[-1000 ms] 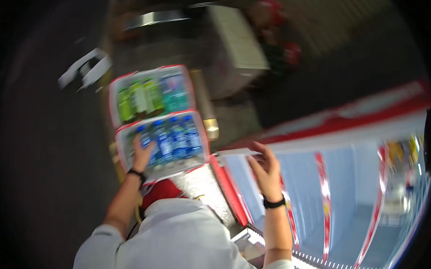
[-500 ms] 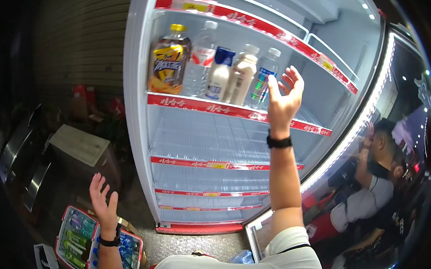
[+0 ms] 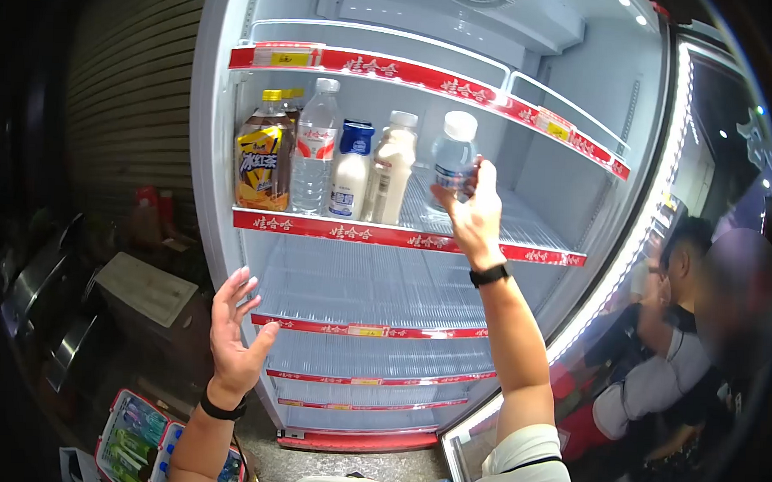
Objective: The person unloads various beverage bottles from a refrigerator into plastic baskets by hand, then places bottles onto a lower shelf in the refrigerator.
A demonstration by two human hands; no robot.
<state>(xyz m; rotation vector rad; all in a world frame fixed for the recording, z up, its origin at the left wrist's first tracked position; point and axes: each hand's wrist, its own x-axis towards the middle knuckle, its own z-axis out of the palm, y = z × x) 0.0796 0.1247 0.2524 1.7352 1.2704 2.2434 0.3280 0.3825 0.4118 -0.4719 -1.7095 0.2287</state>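
My right hand (image 3: 476,208) is closed around a small clear water bottle (image 3: 456,146) with a white cap and blue label, above the front of the stocked shelf. Its cap end leans towards me. To its left stand a creamy white bottle (image 3: 393,169), a white bottle with a blue top (image 3: 351,170), a taller clear bottle with a red label (image 3: 315,149), and an iced tea bottle (image 3: 264,156) with a yellow cap. My left hand (image 3: 238,329) hangs in front of the lower left shelves, fingers apart and holding nothing.
The fridge's red-edged shelves (image 3: 352,233) run across the middle. Its lit glass door (image 3: 633,233) is swung out on the right and shows people. At lower left are a red-rimmed crate of bottles (image 3: 107,435) and a light-topped box (image 3: 146,288).
My right hand has closed on the small water bottle and shifted it, tilting it towards me. My left hand has risen and moved right, nearer the fridge. The view has shifted.
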